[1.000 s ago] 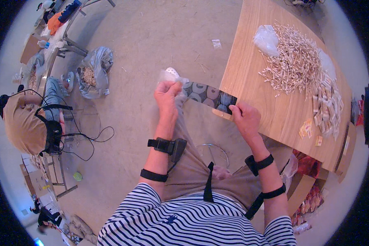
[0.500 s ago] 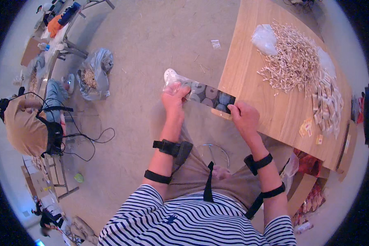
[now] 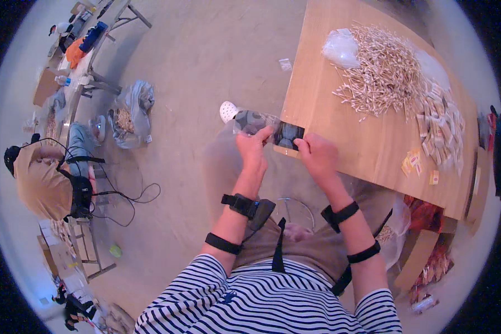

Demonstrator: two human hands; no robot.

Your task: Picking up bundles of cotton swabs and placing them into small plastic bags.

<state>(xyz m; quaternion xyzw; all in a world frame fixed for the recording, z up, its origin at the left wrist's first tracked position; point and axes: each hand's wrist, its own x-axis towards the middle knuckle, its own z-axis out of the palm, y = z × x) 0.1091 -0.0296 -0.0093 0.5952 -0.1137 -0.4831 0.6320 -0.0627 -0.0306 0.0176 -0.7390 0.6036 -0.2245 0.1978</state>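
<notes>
A flat printed plastic bag (image 3: 288,135), dark with grey round shapes and a see-through part, stretches between my two hands in front of the wooden table's near left corner. The thumb and fingers of my left hand (image 3: 253,147) pinch it near its middle, and its left part hangs beyond them. My right hand (image 3: 319,160) grips its dark right end between thumb and curled fingers. On the table (image 3: 317,89), a large heap of loose cotton swabs (image 3: 381,69) lies beyond my right hand. Whether anything is inside the bag cannot be made out.
A clear plastic bag (image 3: 341,49) lies against the swab heap. Wrapped swab bundles (image 3: 441,125) and small yellow cards (image 3: 411,162) are at the table's right. Cardboard boxes (image 3: 420,261) stand below. Leftward, a person (image 3: 50,181) sits near an open grey bag (image 3: 131,117) of swabs.
My left hand has slid right along the bag, closer to my right hand. The view has shifted, so the table appears further left.
</notes>
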